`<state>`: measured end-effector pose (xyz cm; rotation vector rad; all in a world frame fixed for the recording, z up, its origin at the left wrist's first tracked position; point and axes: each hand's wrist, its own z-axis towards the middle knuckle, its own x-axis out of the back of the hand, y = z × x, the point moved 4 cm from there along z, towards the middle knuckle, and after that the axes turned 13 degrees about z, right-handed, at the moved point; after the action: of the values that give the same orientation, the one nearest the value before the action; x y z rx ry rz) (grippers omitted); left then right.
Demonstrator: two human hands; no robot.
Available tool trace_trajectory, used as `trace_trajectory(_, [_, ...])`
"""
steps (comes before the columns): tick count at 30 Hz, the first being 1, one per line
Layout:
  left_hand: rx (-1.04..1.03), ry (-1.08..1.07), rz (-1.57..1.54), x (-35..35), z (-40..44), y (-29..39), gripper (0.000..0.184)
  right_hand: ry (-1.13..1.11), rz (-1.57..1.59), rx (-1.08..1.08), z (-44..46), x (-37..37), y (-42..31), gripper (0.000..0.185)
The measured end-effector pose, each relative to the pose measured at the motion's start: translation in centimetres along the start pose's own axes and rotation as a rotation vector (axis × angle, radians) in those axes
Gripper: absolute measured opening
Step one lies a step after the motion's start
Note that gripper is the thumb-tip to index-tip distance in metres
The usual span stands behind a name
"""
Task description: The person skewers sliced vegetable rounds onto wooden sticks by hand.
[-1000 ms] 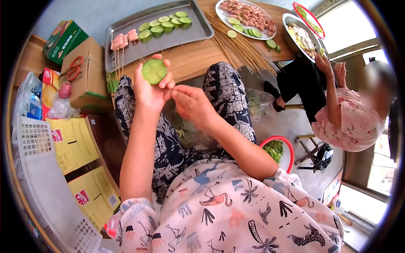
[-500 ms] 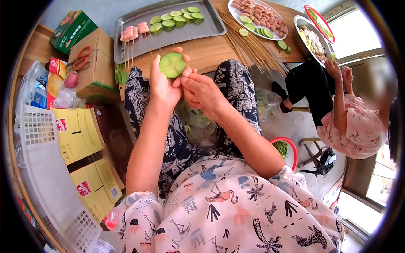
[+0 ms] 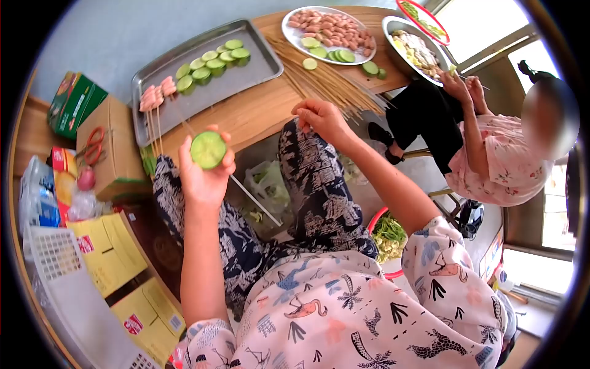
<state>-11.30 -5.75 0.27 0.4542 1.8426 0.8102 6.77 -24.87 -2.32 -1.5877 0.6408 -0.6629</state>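
My left hand [image 3: 204, 184] is closed around a round green vegetable slice [image 3: 208, 150] with a pale centre and darker rim, perhaps zucchini. A thin skewer [image 3: 257, 202] sticks out below that hand, slanting down over my lap. My right hand [image 3: 323, 120] is apart from it, above my knee near the table edge, with fingers curled and nothing visible in them. Closest to it lies a fan of loose bamboo skewers [image 3: 332, 83]. On the metal tray [image 3: 255, 69] are several green slices [image 3: 209, 61] and skewered pink sausage pieces [image 3: 158, 93].
An oval plate [image 3: 295, 38] holds pink sausages and green slices. A metal bowl [image 3: 393, 24] of food stands by a seated person [image 3: 501, 160], whose hands work there. Red scissors [image 3: 94, 146] rest on a cardboard box [image 3: 117, 147] at left. A white basket [image 3: 80, 295] stands lower left.
My right hand has left the slice and moved right toward the loose skewers. My left hand keeps the slice, lower and further left in view. The view has shifted.
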Motion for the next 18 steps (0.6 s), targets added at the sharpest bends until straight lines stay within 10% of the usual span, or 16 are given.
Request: trace_trajectory(18, [0.113, 0.137, 0.023, -1.9, 1.7, -1.3, 0.043, 0.421, -0.557, 0.15, 14.5, 14.1, 6.0, 0.016])
